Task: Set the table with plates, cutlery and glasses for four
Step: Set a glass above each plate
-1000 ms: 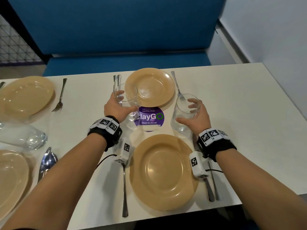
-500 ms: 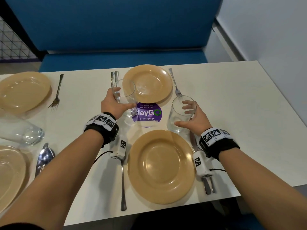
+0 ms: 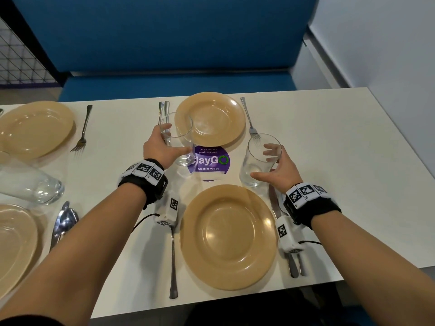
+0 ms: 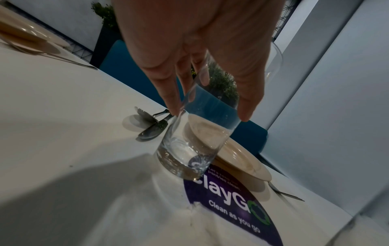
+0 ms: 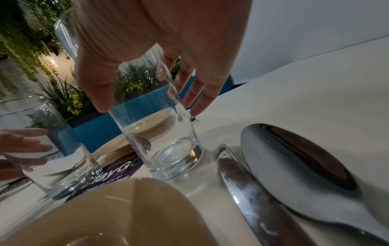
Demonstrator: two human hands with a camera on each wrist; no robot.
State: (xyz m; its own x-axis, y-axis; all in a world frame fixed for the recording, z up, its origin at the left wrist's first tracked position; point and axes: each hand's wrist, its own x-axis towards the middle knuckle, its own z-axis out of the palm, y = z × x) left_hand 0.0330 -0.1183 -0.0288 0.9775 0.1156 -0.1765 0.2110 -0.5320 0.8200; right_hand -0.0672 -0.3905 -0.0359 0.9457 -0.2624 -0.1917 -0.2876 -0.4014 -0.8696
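My left hand (image 3: 175,141) grips a clear glass (image 3: 179,123) and holds it tilted. Its base is at the edge of the purple sticker (image 3: 211,161), beside the far tan plate (image 3: 211,118). The left wrist view shows the tilted glass (image 4: 189,146) with its base low over the sticker edge. My right hand (image 3: 262,164) is curled round a second glass (image 3: 251,151). That glass stands upright on the table just beyond the near plate (image 3: 228,236), by the knife tip. The right wrist view shows my thumb and fingers on this glass (image 5: 168,146).
A fork (image 3: 173,260) lies left of the near plate, and a knife and spoon (image 3: 294,264) lie to its right. The far setting has a fork (image 3: 249,121) and cutlery (image 3: 163,109). At the left are two more plates (image 3: 35,128), a glass (image 3: 30,184), a spoon (image 3: 63,222) and a fork (image 3: 82,130).
Both hands have stayed on their glasses, which have barely shifted. The fingers of my right hand look a little more spread on the right glass.
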